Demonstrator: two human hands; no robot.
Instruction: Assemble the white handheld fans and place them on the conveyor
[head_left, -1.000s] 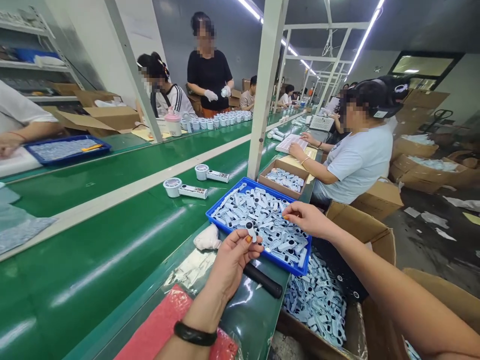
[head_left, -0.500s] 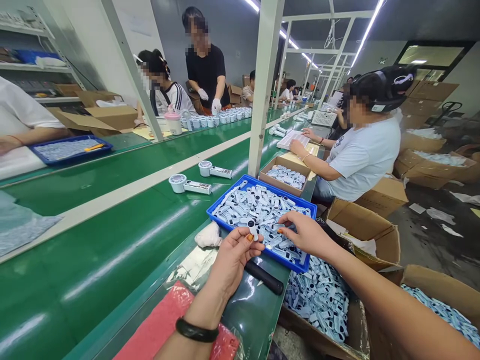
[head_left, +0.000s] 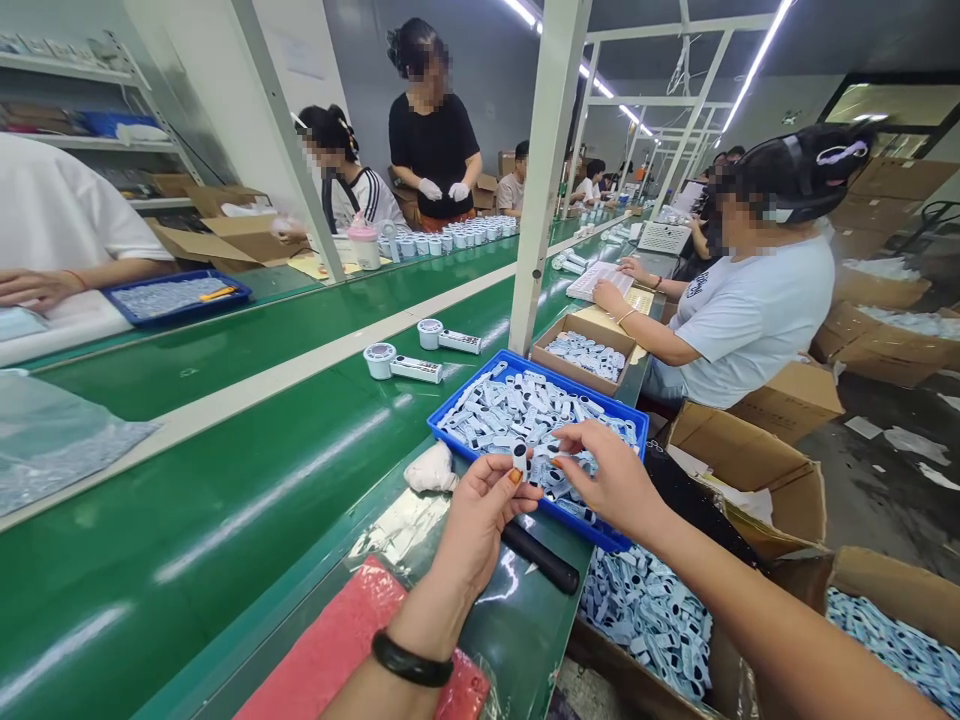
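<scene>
Leftmost, the left hand (head_left: 480, 525) grips a white plastic part (head_left: 519, 460) between its fingers, long axis near-vertical, dark-ringed end up, above the blue tray (head_left: 577, 385); rightward, the right hand (head_left: 611, 475) hovers just beside it, fingers narrow, any hold unclear.

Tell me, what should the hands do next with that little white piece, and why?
I think the right hand should probably pinch the little white piece that the left hand is holding. The right hand is already very close to it, and the piece is held up just over the blue tray of similar pieces.
</scene>
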